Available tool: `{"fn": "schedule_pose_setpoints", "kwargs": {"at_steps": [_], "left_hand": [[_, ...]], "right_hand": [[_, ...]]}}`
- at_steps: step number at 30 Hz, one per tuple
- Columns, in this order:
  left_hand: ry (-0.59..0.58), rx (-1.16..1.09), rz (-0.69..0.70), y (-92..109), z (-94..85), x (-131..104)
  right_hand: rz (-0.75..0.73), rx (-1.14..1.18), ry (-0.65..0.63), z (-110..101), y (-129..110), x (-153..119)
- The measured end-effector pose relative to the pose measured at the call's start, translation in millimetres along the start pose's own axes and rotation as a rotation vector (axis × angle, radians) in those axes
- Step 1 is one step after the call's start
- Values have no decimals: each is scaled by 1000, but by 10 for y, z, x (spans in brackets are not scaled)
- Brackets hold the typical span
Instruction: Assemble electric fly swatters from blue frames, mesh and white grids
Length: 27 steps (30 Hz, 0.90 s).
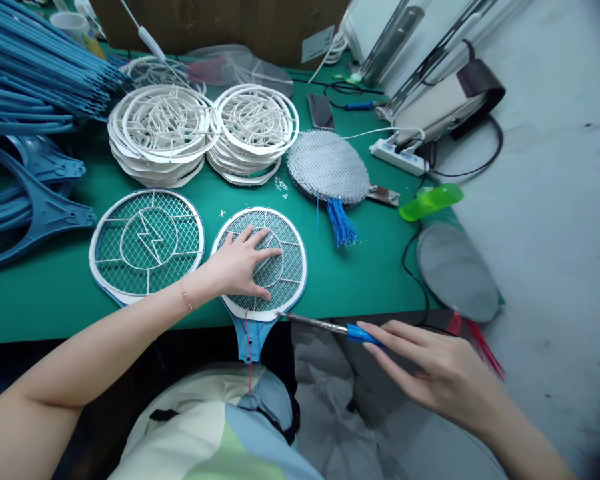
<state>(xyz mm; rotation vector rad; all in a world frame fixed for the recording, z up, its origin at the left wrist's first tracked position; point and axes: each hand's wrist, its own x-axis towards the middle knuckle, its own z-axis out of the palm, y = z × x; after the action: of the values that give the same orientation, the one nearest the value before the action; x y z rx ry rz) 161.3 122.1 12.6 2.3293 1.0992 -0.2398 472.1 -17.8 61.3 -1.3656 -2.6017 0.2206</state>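
My left hand (247, 263) lies flat with spread fingers on the mesh of an electric fly swatter head (293, 257). The swatter has a white rim and a blue frame, and its blue neck (250, 340) juts past the table's front edge. A red and a blue wire hang from the neck. In my right hand (430, 367) is a soldering iron (325, 325), gripped by its blue handle. The iron's tip is at the lower right of the white rim; whether it touches cannot be made out. Left of my hand lies another swatter head (180, 227) with a lightning-bolt grille.
White ring grilles (163, 127) stand in two stacks at the back. Blue frames (25, 193) pile up at left. Mesh discs (327, 163) with blue wires lie right of centre, near a phone (321, 111), a green object (433, 201) and a power strip (399, 157).
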Motion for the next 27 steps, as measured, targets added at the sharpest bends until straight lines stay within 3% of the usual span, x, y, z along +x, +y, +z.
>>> {"fn": "schedule_pose_setpoints", "kwargs": {"at_steps": [9, 16, 21, 27], "left_hand": [[-11, 15, -3, 15, -15, -5], [-4, 28, 2, 14, -13, -6], [9, 42, 9, 12, 0, 0], [-3, 52, 1, 27, -19, 3]], "right_hand": [[-38, -5, 22, 45, 35, -16], [-82, -43, -38, 33, 77, 17], [-169, -67, -133, -13, 212, 127], [-177, -48, -215, 75, 441, 170]]}}
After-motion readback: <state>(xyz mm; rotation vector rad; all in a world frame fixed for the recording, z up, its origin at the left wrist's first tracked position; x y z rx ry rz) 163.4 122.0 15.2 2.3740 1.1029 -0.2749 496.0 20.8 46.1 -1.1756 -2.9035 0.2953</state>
